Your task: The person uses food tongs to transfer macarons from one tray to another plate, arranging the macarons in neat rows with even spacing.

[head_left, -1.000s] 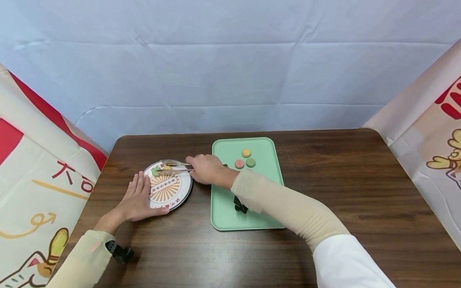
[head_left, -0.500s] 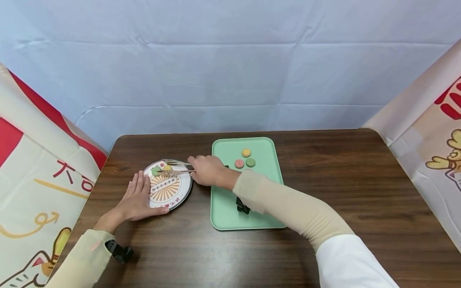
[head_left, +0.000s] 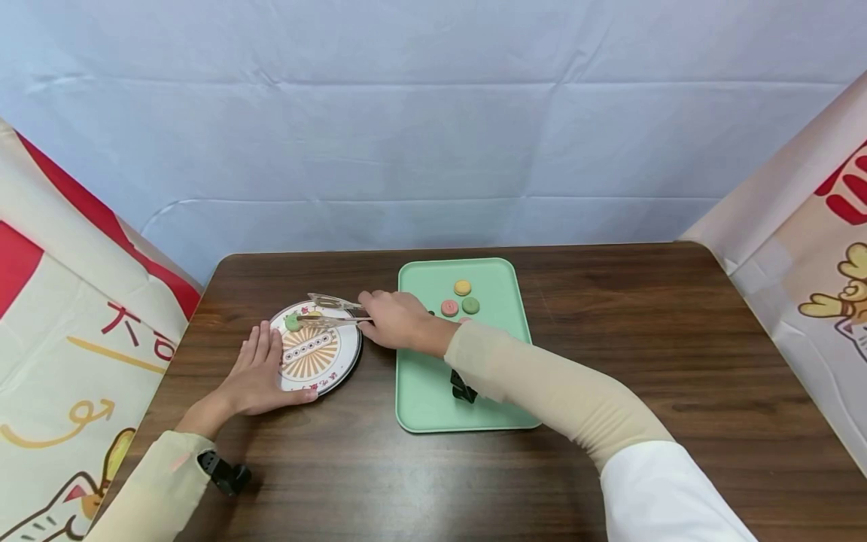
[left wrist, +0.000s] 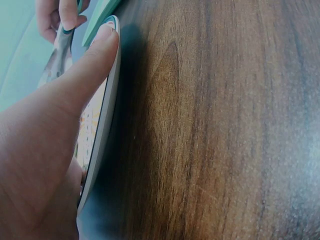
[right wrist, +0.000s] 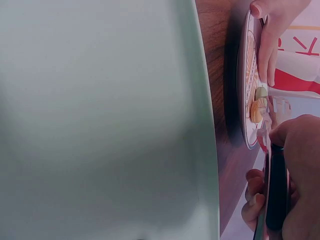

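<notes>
Left hand (head_left: 254,380) braces the plate (head_left: 344,352), fingers straight, right hand (head_left: 396,320) grips the tongs (head_left: 332,321), tips apart by the yellow macaron (right wrist: 256,112) and green one (head_left: 293,323) on the plate: best stay wide, nudging neither!

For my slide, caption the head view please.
Right hand holds tongs over a plate of macarons; left hand rests at its edge.
</notes>
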A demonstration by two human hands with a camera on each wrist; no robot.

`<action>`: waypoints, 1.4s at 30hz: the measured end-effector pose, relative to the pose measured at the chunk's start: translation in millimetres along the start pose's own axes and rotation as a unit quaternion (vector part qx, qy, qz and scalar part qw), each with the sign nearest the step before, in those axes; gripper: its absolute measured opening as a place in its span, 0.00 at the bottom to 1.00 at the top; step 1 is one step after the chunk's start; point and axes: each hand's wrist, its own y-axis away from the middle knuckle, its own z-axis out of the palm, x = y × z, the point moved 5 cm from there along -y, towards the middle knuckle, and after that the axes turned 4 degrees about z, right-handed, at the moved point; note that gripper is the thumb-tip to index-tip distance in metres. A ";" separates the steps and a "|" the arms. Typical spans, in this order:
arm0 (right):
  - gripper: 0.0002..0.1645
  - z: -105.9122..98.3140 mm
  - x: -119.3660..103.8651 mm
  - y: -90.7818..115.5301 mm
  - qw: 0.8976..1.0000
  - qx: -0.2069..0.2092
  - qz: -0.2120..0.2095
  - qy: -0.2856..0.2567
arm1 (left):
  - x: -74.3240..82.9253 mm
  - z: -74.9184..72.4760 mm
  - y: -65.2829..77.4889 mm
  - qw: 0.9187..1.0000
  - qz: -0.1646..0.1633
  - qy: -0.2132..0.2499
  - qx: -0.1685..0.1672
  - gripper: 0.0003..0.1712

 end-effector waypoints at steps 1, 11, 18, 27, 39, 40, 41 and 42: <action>0.20 -0.5 0.5 0.3 1.000 0.002 0.000 -0.003 | -2.1 1.5 -0.9 1.000 -0.001 -0.001 -0.001 0.84; 0.24 -4.8 6.5 3.9 1.000 0.004 0.000 -0.026 | -9.4 5.9 -3.8 1.000 -0.001 -0.011 -0.006 0.86; 0.26 -10.5 10.8 9.9 0.999 0.010 0.001 -0.039 | -7.9 4.9 -3.1 1.000 0.000 -0.006 -0.006 0.86; 0.27 -15.8 22.3 18.0 0.999 0.021 0.005 -0.046 | -5.4 3.5 -2.1 1.000 0.003 0.004 -0.003 0.85; 0.28 -25.2 38.5 31.0 0.997 0.027 0.024 -0.068 | -8.3 6.1 -3.1 1.000 0.004 0.001 0.001 0.85; 0.28 -25.9 39.9 31.8 0.997 0.028 0.025 -0.069 | -8.8 6.5 -3.3 1.000 0.004 0.000 0.001 0.86; 0.28 -26.7 41.2 32.8 0.997 0.028 0.026 -0.072 | -9.3 6.9 -3.4 1.000 0.004 0.000 0.000 0.86; 0.28 -27.6 42.6 33.7 0.997 0.029 0.027 -0.073 | -9.4 7.0 -3.7 1.000 0.005 0.000 0.001 0.86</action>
